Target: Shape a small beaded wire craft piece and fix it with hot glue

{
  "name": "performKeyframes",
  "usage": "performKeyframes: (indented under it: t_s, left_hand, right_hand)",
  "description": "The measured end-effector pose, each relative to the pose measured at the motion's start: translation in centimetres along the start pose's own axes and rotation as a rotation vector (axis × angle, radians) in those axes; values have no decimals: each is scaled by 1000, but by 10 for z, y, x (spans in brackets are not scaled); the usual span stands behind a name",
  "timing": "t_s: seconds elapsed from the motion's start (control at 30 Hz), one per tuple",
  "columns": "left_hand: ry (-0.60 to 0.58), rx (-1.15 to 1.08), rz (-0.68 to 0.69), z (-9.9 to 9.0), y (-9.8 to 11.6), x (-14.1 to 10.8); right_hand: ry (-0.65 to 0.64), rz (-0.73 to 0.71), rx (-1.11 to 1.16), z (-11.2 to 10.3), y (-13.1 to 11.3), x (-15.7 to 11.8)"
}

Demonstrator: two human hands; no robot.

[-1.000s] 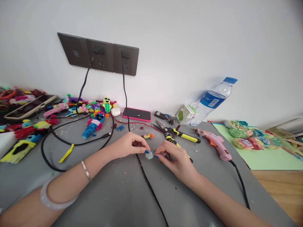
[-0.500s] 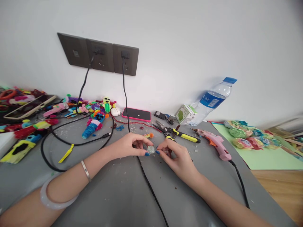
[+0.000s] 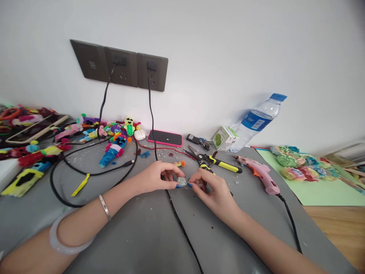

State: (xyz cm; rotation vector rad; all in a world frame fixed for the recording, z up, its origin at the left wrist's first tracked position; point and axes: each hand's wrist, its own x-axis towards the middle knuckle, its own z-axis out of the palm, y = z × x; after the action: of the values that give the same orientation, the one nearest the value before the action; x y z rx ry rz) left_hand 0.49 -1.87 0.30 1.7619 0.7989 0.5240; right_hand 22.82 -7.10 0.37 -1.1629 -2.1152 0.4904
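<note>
Between thumb and fingers, my left hand [image 3: 161, 176] grips a small clear beaded piece [image 3: 181, 181] above the middle of the grey table [image 3: 137, 236]. My right hand [image 3: 211, 186] touches the right side of that piece with pinched fingertips; whatever is between them is too small to make out. Just behind the hands lie an orange-topped small item [image 3: 180, 163] and yellow-and-black pliers [image 3: 219, 162]. A black cable passes beneath my left hand.
A pink glue gun [image 3: 261, 174] lies to the right, near a water bottle [image 3: 256, 121] and small carton [image 3: 224, 138]. A pink-edged phone [image 3: 164, 138] rests by the wall. Fuzzy colourful figures [image 3: 114, 149] and looped cables occupy the left. Paper flowers [image 3: 302, 163] lie far right.
Both hands hold nearly the same pose around the clear piece. The whole view has shifted very slightly.
</note>
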Motion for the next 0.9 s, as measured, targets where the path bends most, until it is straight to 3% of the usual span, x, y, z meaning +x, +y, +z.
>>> performKeyframes:
  t_s: [0.9]
  left_hand:
    - [5, 29, -13, 1, 4, -2]
  right_hand:
    - [-58, 42, 19, 0, -1, -1]
